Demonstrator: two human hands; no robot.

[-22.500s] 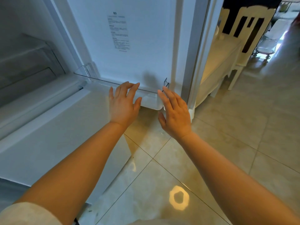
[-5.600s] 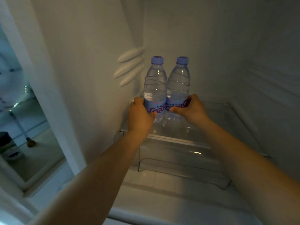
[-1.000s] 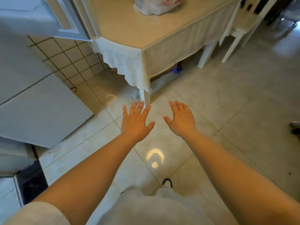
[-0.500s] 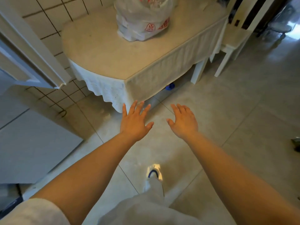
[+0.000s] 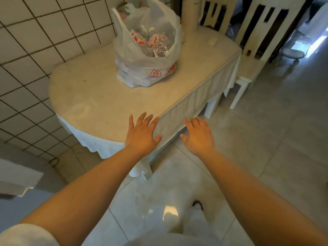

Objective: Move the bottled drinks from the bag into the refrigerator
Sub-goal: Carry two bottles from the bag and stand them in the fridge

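White wall tiles (image 5: 35, 41) now fill the upper left, and the bench (image 5: 99, 96) with its pale cloth sits much closer than half a second ago. Its plastic bag (image 5: 147, 50), printed in red, shows whole now instead of cut off at the top; clear bottles (image 5: 159, 45) lie inside it. My left hand (image 5: 142, 135) hovers over the bench's near edge, my right hand (image 5: 198, 137) beyond it over the floor tiles (image 5: 266, 139), both flat, fingers spread, holding nothing. Two chairs (image 5: 257, 32) stand behind.
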